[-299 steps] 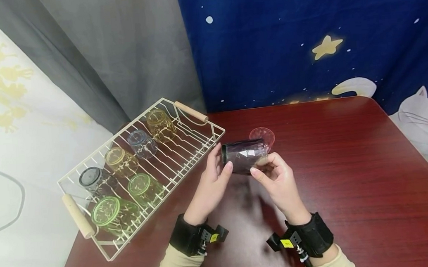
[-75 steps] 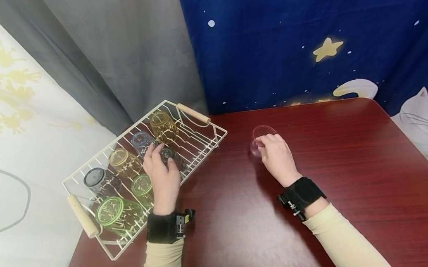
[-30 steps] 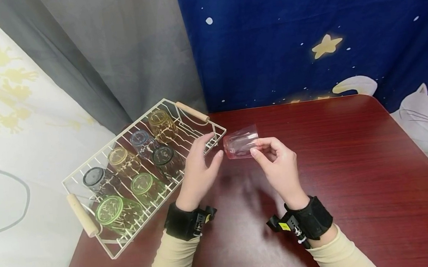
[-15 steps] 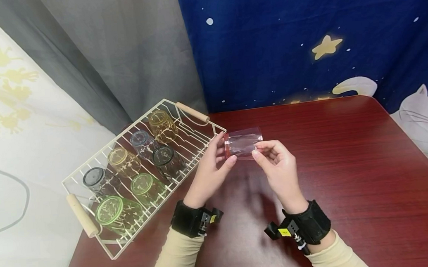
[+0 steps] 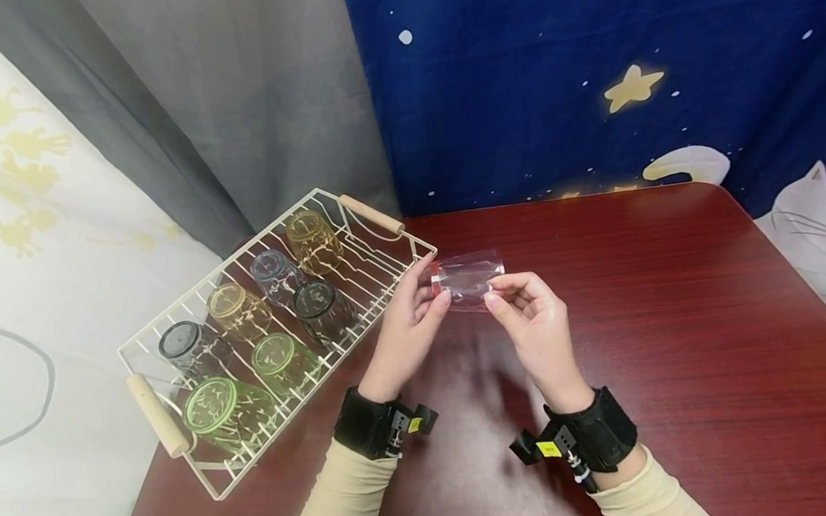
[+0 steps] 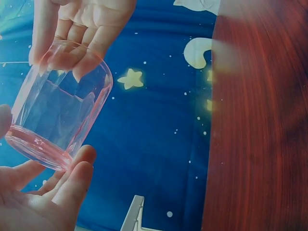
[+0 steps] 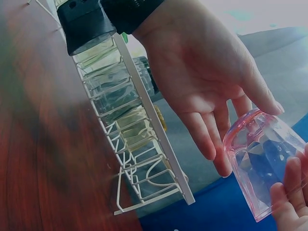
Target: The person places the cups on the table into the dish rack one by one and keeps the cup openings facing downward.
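A clear pink glass [image 5: 468, 280] is held on its side above the table. Its thick pink base points left, toward my left hand [image 5: 405, 330], whose thumb and fingers grip it there. At the rim end, my right hand [image 5: 535, 325] pinches the wall between thumb and fingers. In the left wrist view the faceted glass [image 6: 60, 110] tilts, with the right fingers [image 6: 91, 65] reaching in over the rim. In the right wrist view its pink base [image 7: 240, 126] lies against the left hand [image 7: 207, 72].
Left of the hands stands a cream wire rack [image 5: 381, 312] with wooden handles [image 5: 374, 215]. Several tinted glasses are upside down in it, including a dark one [image 5: 325, 310] near its right side. The red-brown table [image 5: 661, 304] extends to the right; curtains [image 5: 501, 84] hang behind.
Earlier both hands held a dark glass, which now stands in the rack. The right hand lifted the pink glass from the table; the left hand then came to its base. Little moved in the last half second.
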Available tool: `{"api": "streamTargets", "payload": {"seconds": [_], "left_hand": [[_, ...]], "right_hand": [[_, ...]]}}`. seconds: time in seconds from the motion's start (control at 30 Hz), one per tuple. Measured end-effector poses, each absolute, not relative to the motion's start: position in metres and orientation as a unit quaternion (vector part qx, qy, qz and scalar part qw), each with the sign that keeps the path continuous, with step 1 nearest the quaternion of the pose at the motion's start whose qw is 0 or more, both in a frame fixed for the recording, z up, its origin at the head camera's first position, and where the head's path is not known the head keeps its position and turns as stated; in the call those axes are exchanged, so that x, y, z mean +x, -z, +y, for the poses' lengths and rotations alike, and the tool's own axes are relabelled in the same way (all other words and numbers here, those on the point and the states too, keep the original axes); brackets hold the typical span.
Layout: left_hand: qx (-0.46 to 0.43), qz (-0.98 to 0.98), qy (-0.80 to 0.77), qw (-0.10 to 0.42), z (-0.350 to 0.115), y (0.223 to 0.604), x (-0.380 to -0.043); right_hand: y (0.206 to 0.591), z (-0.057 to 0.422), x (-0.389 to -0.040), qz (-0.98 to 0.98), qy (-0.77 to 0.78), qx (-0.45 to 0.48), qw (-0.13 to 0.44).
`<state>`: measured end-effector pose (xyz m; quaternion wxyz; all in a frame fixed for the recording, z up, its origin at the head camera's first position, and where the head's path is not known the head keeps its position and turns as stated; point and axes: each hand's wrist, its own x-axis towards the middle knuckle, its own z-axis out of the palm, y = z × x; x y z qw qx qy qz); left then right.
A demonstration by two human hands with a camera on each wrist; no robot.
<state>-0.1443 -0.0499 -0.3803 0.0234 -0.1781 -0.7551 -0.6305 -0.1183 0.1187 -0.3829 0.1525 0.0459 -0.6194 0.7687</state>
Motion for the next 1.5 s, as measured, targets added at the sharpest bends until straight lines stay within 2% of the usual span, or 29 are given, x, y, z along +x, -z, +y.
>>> {"api": "streamTargets", "payload": {"seconds": [0.3,1.0,1.27,1.5], "left_hand": [[-0.177,-0.757,0.628,0.032,-0.048,0.379,-0.142],[-0.142,-0.752,0.637,0.097,-0.048,0.374,-0.142],[-0.162,-0.756,0.619,0.138,-0.050,0.369,-0.146],[-0.186,-0.767,0.596,0.149,-0.054,0.363,-0.152]], "right_hand": [[0.385,0.118,-0.118,-0.620,-0.769,0.049,0.145],[0.389,0.116,-0.121,-0.659,-0.743,0.027,0.114],[0.394,0.117,-0.123,-0.697,-0.710,0.029,0.096],[0.396,0.119,-0.126,-0.733,-0.672,0.056,0.091]]}}
